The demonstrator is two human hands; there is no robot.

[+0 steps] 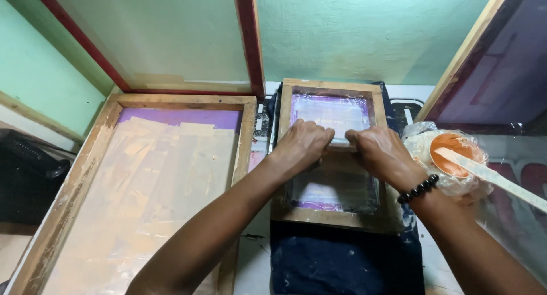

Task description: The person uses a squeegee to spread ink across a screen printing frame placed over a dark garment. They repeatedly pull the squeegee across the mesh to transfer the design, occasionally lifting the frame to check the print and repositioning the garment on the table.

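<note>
A small wooden printing screen (285, 110) with purple-edged mesh lies on a dark blue cloth (342, 261). My left hand (305, 144) and my right hand (379, 149) press side by side on a squeegee (339, 142) set across the middle of the mesh. Both hands grip its handle, knuckles up. The blade is mostly hidden under my fingers. A dark bead bracelet (417, 188) circles my right wrist.
A large wooden screen (74, 181) with taped mesh lies to the left. Another screen with a red frame (250, 38) leans on the green wall. To the right stands a plastic-wrapped tub of orange ink (447, 149) with a flat stick (496, 178) in it.
</note>
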